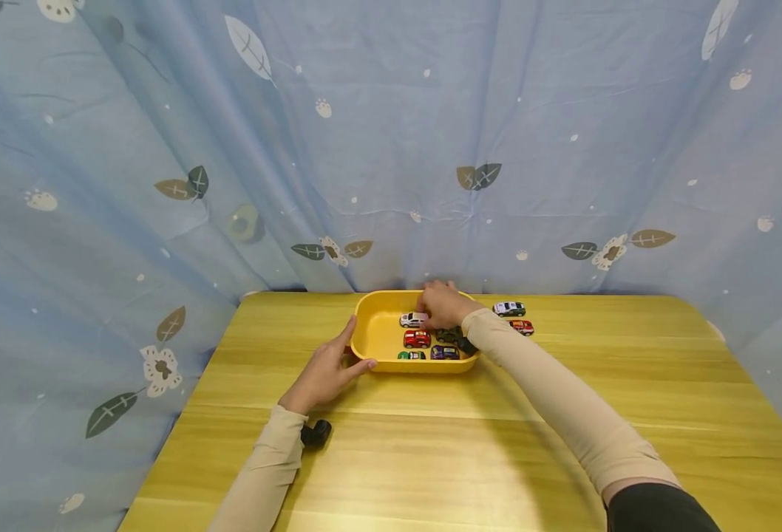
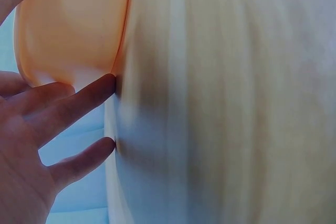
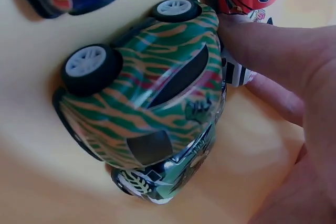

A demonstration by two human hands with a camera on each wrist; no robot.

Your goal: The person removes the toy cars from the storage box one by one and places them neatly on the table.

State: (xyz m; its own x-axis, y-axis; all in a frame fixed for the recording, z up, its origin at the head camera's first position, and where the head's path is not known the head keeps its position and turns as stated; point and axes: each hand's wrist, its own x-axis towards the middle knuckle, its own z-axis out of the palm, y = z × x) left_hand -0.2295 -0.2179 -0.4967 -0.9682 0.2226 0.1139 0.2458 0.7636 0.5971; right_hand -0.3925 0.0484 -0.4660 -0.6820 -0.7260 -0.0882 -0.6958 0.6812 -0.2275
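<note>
A yellow bin [image 1: 384, 365] stands at the back of the table with several small toy cars in it. My left hand [image 1: 324, 375] lies against its left end, fingers fairly straight and spread on the outer wall, thumb at the front rim. My right hand [image 1: 446, 304] reaches inside and pinches a white toy car [image 1: 412, 320], partly covered by the thumb in the right wrist view. Beside that hand are a green-and-orange striped toy car [image 3: 168, 77] and a green-and-white one [image 3: 181, 174]. A red toy car [image 1: 417, 339] and a purple-blue one [image 1: 445, 352] lie nearer the front wall.
Outside the bin, right of it, a white toy car [image 1: 509, 309] and a red-orange toy car [image 1: 522, 326] stand on the wooden table [image 1: 404, 458]. Behind the table hangs a blue leaf-patterned curtain [image 1: 391, 148]. A black device [image 1: 316, 433] shows by the left wrist.
</note>
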